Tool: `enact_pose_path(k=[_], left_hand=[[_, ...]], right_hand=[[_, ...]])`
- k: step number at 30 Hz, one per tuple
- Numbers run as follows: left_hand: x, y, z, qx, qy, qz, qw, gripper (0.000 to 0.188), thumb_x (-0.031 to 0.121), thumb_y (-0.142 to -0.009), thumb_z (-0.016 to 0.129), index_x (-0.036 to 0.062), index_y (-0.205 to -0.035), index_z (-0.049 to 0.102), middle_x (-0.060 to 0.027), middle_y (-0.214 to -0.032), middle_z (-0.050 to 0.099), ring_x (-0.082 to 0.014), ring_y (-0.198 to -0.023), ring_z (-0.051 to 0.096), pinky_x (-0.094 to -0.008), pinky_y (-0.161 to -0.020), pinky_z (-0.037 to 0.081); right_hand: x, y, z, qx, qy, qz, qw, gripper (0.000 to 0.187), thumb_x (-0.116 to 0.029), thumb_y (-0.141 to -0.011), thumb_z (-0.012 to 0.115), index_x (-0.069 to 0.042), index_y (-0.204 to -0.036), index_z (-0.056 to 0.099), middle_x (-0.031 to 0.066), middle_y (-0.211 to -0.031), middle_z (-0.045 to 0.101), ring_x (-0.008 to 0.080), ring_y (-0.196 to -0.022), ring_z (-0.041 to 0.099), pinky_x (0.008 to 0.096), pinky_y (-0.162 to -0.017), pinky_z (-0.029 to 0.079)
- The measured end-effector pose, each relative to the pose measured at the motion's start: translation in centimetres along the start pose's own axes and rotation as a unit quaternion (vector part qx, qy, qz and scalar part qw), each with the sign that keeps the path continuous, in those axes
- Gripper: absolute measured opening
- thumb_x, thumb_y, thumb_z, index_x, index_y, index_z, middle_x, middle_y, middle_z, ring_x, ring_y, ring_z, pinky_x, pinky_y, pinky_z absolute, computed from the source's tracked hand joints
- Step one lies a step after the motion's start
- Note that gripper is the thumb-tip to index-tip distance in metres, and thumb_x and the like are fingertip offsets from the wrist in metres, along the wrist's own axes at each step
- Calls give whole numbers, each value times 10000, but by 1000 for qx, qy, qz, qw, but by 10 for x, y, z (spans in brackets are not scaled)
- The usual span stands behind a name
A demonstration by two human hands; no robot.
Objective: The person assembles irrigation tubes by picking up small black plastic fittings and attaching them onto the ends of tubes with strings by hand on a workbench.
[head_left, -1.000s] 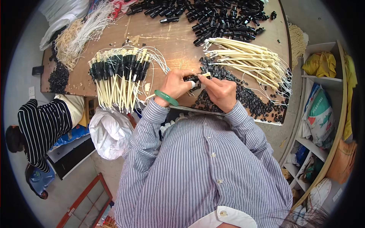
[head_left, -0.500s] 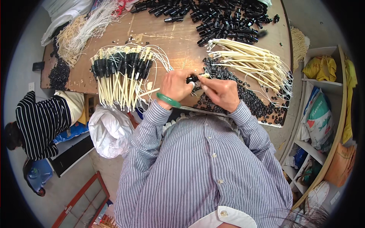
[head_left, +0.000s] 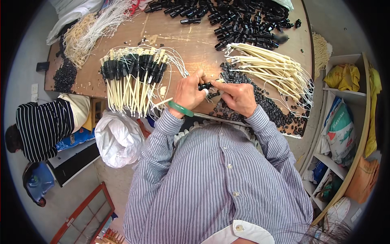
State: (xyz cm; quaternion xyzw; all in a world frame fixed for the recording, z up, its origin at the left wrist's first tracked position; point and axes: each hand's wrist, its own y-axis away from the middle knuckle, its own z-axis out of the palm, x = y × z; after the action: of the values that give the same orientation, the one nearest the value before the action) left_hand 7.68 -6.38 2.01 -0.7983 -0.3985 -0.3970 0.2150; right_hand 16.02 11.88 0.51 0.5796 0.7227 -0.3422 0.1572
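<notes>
My left hand [head_left: 189,91], with a green bangle on its wrist, is closed around a black ribbed tubular fitting [head_left: 205,86]. A cream stick's end [head_left: 165,101] comes out by the bangle; the rest of the stick is hidden in the hand. A pale tip [head_left: 219,81] shows near the fitting's right end. My right hand [head_left: 240,98] presses its stretched index finger there, its thumb standing apart below. To the left lies a row of cream sticks with black fittings [head_left: 132,69] and white cords. Plain cream sticks [head_left: 268,67] lie in a bundle on the right.
Small black pieces [head_left: 266,101] are scattered beneath and beyond my right hand. Many black fittings [head_left: 248,24] cover the table's far side. White cords [head_left: 99,34] lie at the far left. Below the table's left edge is a white sack [head_left: 118,142]. A person in stripes [head_left: 46,126] is at left.
My right thumb has dropped away from the pale tip, while the index finger has stretched out against it. More of the black fitting shows between my hands. The view has shifted slightly.
</notes>
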Motion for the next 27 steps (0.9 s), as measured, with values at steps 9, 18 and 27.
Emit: enact_pose_path(k=[9, 18, 27], left_hand=[[11, 11, -20, 96, -152, 94, 979, 314, 62, -671, 661, 122, -978, 638, -72, -761, 657, -250, -606, 624, -342, -541, 488], [-72, -9, -113, 374, -423, -44, 824, 483, 200, -645, 735, 111, -1104, 613, -76, -1189, 592, -258, -1196, 463, -479, -1049, 229], [-17, -99, 6, 54, -45, 209, 975, 413, -5, -693, 611, 95, -1091, 655, -117, -1163, 624, -307, -1072, 568, -405, -933, 473]], right_hand=[[-29, -23, 8, 15, -114, 174, 978, 291, -133, -796, 709, -76, -1081, 684, 112, -714, 653, 171, -580, 635, 300, -545, 496], [-32, -18, 7, 47, 80, -32, 995, 325, -215, -728, 731, -104, -1024, 658, 59, -1149, 617, 221, -822, 602, 340, -731, 467], [20, 3, -31, 94, 95, 122, 984, 204, -163, -766, 696, -91, -953, 660, 72, -908, 657, 262, -790, 643, 363, -669, 523]])
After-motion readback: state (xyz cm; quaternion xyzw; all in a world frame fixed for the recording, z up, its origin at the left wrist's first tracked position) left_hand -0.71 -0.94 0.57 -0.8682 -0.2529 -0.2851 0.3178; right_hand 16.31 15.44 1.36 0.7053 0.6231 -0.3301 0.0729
